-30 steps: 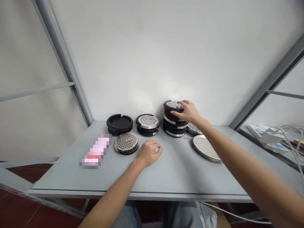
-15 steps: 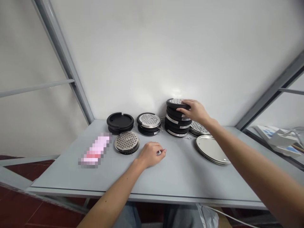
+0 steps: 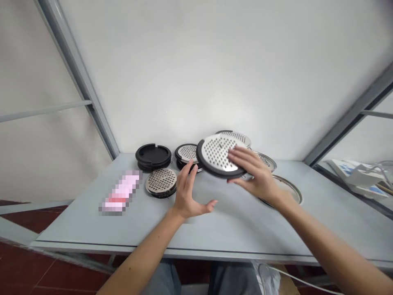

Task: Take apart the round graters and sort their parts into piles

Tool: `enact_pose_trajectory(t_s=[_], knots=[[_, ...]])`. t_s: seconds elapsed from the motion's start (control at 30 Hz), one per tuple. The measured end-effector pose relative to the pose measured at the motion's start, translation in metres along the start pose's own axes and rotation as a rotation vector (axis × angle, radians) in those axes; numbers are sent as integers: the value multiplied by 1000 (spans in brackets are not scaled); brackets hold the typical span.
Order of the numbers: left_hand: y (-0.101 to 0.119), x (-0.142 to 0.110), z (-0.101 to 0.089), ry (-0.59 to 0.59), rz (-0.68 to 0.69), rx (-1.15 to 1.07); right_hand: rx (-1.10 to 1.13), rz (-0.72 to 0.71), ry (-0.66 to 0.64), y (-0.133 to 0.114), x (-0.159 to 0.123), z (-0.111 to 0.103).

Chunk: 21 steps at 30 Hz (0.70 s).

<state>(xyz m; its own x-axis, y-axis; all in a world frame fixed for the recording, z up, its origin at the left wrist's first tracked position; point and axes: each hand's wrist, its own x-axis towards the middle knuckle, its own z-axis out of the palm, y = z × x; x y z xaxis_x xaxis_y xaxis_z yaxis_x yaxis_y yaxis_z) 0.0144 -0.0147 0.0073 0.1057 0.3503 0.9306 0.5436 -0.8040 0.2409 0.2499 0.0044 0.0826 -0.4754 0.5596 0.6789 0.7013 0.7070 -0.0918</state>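
Note:
My right hand point(image 3: 258, 174) holds a round grater point(image 3: 216, 153) in the air, fingers on top of its perforated silver plate and thumb below. A black rim wraps part of the grater's edge. Lower and to the left, my left hand point(image 3: 188, 198) is raised with fingers apart and nothing in it. Behind the held grater, a stack of similar graters point(image 3: 241, 138) is mostly hidden. Another grater stack point(image 3: 186, 152) stands behind my left fingers. Left of that hand lie bare perforated discs point(image 3: 161, 180).
Black round holders point(image 3: 153, 155) are stacked at the back left of the grey table point(image 3: 221, 241). A pixelated pink item point(image 3: 123, 190) lies before them. Perforated discs point(image 3: 268, 160) and plain round metal plates point(image 3: 291, 188) sit at right, partly behind my right hand. A white wall stands behind.
My right hand has lifted the top grater off the tall stack and brought it forward and left, tilted toward me. My left hand has risen from the table and opened.

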Motion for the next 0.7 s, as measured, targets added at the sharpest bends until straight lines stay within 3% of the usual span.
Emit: enact_pose_trajectory(t_s=[0.07,0.2,0.4,0.57,0.7], knots=[[2,1,-2,-31,85,36,65,-32,-53,-9,-25,11],[-4,0,-1,-264,210,14,203,-99,-72,-8,-56,39],[-15,-5,0,-510,193,-125,308,-59,-65,4,-72,66],[-13,-6,3,-535,171,-142,386,110,-98,7,-78,69],[-13,-6,1,-498,42,-230,395,197,-37,13,-80,70]])
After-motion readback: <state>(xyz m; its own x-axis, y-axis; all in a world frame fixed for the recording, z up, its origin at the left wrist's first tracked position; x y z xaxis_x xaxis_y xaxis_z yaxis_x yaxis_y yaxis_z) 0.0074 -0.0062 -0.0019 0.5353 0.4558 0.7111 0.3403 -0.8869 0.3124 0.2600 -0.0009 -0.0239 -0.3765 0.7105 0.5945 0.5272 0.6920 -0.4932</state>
